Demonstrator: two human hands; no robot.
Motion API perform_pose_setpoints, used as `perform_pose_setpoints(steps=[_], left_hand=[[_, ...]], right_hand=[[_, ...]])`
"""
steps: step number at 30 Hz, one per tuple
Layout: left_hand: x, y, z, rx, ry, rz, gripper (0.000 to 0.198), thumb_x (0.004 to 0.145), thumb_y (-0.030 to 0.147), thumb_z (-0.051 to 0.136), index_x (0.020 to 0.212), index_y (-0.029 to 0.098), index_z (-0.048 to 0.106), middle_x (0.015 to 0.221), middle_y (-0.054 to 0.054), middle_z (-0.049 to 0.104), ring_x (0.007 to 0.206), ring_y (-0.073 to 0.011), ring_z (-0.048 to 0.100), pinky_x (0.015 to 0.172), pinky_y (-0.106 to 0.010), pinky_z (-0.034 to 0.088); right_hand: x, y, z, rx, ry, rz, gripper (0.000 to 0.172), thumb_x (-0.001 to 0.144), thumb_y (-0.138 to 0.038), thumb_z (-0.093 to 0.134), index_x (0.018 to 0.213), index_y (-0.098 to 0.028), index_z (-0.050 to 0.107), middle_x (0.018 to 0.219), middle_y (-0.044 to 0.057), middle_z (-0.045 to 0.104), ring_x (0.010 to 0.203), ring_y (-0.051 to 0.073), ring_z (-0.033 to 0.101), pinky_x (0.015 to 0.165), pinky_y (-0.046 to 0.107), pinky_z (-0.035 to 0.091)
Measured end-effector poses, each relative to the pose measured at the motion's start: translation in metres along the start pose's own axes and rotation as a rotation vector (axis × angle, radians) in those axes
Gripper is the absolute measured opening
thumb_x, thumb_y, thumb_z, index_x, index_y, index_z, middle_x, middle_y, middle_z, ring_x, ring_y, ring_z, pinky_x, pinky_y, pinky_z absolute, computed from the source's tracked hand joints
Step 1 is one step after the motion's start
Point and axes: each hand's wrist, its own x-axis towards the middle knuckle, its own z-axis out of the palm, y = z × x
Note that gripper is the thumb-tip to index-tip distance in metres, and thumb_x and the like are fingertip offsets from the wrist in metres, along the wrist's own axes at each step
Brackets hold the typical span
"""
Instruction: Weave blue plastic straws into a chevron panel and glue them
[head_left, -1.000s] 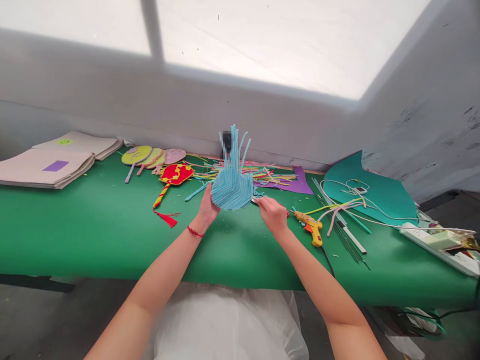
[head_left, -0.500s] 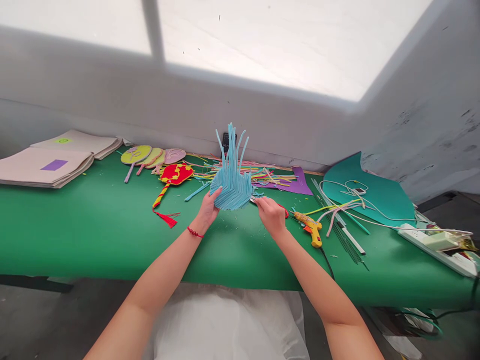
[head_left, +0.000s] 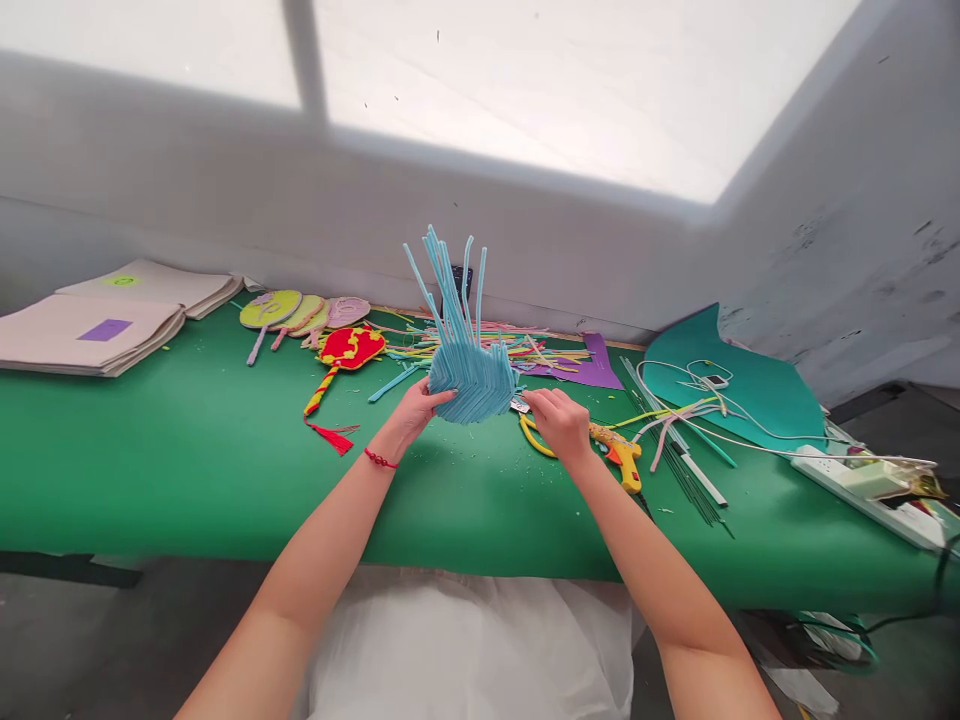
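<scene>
A fan-shaped panel of light-blue fuzzy stems (head_left: pixel 472 385), probably pipe cleaners, is held upright over the table. Its uncut ends stick up in a loose bunch. My left hand (head_left: pixel 412 412) grips the panel's left edge, thumb across the front. My right hand (head_left: pixel 559 420) is closed by the right edge, fingertips pinched together. Scissors (head_left: pixel 534 438) show beneath it: a yellow handle loop and metal near the panel's lower right edge. My fingers partly hide them, but they appear to be in my right hand.
Behind lie loose coloured stems (head_left: pixel 409 350) and purple sheet (head_left: pixel 600 360). A red-and-yellow fan (head_left: pixel 352 348) with a tassel is left, near pastel fans (head_left: pixel 271 308) and an open book (head_left: pixel 142 330). On the right are a yellow glue gun (head_left: pixel 626 462), wires and a power strip (head_left: pixel 862 495).
The blue panel has shifted slightly right and its upright ends now lean left. My right hand has moved a little right, and a yellow scissor loop has come into view under it.
</scene>
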Motion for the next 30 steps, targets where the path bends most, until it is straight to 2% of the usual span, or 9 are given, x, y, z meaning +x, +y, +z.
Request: perform_pose_setpoints(steps=[5,9,15,21,23,26,30], left_hand=[[-0.002,-0.001,0.001,0.156,-0.041,0.012,0.056,0.056,0.032,0.083,0.107,0.015,0.065,0.116,-0.012,0.066,0.110,-0.0297,0.059,0.095,-0.042,0.045],[-0.005,0.000,0.004,0.276,0.016,0.033,0.063,0.051,0.036,0.085,0.107,0.014,0.066,0.115,-0.013,0.066,0.108,-0.0309,0.060,0.093,-0.043,0.047],[-0.005,0.001,0.005,0.305,0.070,0.028,0.060,0.043,0.038,0.087,0.094,0.011,0.070,0.102,-0.012,0.071,0.100,-0.0307,0.063,0.089,-0.044,0.048],[-0.005,0.000,0.009,0.367,0.137,0.047,0.053,0.042,0.036,0.086,0.087,0.013,0.071,0.094,-0.009,0.072,0.094,-0.0299,0.063,0.084,-0.043,0.050],[-0.005,-0.002,0.010,0.383,0.144,0.068,0.050,0.042,0.037,0.085,0.084,0.013,0.071,0.091,-0.008,0.073,0.091,-0.0290,0.064,0.082,-0.042,0.050],[-0.004,-0.004,0.009,0.432,0.144,0.083,0.048,0.042,0.039,0.085,0.080,0.013,0.070,0.087,-0.008,0.072,0.087,-0.0283,0.064,0.080,-0.041,0.050],[-0.005,0.000,0.009,0.427,0.120,0.090,0.051,0.049,0.044,0.082,0.087,0.013,0.070,0.093,-0.009,0.072,0.090,-0.0275,0.064,0.081,-0.040,0.051]], right_hand=[[0.001,0.003,-0.009,0.022,-0.032,-0.080,0.025,0.093,-0.018,0.046,0.081,-0.022,0.068,0.072,-0.001,0.070,0.061,0.011,0.051,0.057,0.024,0.033],[-0.001,0.003,-0.009,0.076,-0.076,-0.066,0.027,0.093,-0.018,0.044,0.082,-0.022,0.068,0.074,0.001,0.070,0.061,0.012,0.052,0.058,0.025,0.034],[-0.003,0.003,-0.004,0.126,-0.113,-0.091,0.025,0.094,-0.020,0.045,0.083,-0.022,0.067,0.079,0.001,0.072,0.063,0.012,0.054,0.058,0.024,0.036],[-0.006,0.003,-0.004,0.158,-0.237,-0.131,0.029,0.093,-0.015,0.037,0.089,-0.020,0.065,0.078,0.004,0.071,0.065,0.014,0.057,0.060,0.026,0.035],[-0.006,0.003,-0.004,0.223,-0.296,-0.074,0.028,0.093,-0.018,0.038,0.087,-0.020,0.064,0.077,0.005,0.069,0.066,0.015,0.058,0.060,0.026,0.035],[-0.002,0.004,-0.004,0.390,-0.416,0.095,0.023,0.092,-0.026,0.042,0.081,-0.021,0.062,0.075,0.004,0.068,0.062,0.015,0.056,0.059,0.025,0.036],[0.006,0.006,-0.004,0.630,-0.591,0.314,0.023,0.087,-0.035,0.047,0.072,-0.021,0.057,0.061,-0.001,0.060,0.055,0.013,0.050,0.058,0.025,0.036]])
